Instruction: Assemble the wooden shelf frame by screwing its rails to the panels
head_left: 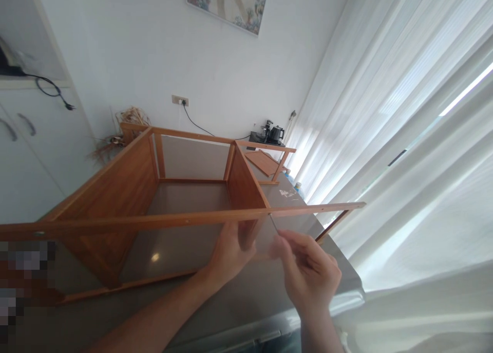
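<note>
A wooden shelf frame (150, 222) lies on its side on the grey table, its long rail running across in front of me. Beneath that rail, my left hand (231, 253) is closed around the near end of the middle shelf panel (248, 175), thumb toward the rail. My right hand (311, 271) pinches a thin metal hex key (273, 224). The key's tip meets the rail where the middle panel joins it. Its other end is hidden in my fingers. Another wooden panel (103, 204) slants across the frame's left part.
The grey table (246, 296) ends at the right near white curtains (404, 111). On its far side are a loose wooden board (264, 163) and a black kettle (276, 133). Dried plants (133, 116) stand behind the frame. White cabinets (31, 142) are at left.
</note>
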A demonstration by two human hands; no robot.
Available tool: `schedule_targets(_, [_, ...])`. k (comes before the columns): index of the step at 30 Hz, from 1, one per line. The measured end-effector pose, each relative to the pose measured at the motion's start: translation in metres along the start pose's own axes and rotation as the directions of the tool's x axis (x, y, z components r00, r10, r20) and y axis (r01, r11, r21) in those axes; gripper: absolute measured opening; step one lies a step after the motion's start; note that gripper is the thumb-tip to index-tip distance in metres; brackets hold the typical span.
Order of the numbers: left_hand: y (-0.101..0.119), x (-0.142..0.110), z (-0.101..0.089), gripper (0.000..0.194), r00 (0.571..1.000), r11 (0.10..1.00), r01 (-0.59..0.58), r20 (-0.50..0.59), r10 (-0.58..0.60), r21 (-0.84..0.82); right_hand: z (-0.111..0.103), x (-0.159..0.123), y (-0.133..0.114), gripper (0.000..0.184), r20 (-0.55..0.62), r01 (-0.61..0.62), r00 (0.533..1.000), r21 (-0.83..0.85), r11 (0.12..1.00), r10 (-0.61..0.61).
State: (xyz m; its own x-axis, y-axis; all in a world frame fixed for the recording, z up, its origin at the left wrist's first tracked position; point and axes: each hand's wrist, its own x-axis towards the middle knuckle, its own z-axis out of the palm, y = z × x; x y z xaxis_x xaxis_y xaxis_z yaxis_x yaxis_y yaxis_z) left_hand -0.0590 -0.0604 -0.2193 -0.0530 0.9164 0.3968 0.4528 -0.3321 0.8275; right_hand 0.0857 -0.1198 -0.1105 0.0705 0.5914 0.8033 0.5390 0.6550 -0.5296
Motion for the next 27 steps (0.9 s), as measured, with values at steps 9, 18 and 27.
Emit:
schedule_targets(9, [0.001,0.004,0.0,0.03,0.998,0.976,0.068,0.015,-0.066,-0.206,0.001,0.001,0.005,0.019,-0.004,0.031,1.0,0.088,0.996,-0.03])
schedule_targets(18, [-0.004,0.007,0.004,0.04,0.996,0.94,0.093,0.018,-0.092,-0.328,0.005,0.0,0.004,0.019,0.093,-0.1,0.993,0.284,0.954,0.076])
schedule_targets(27, [-0.013,0.007,0.009,0.045,0.994,0.911,0.107,0.045,-0.097,-0.397,-0.008,-0.004,0.006,0.033,0.343,-0.318,0.922,0.401,0.859,0.181])
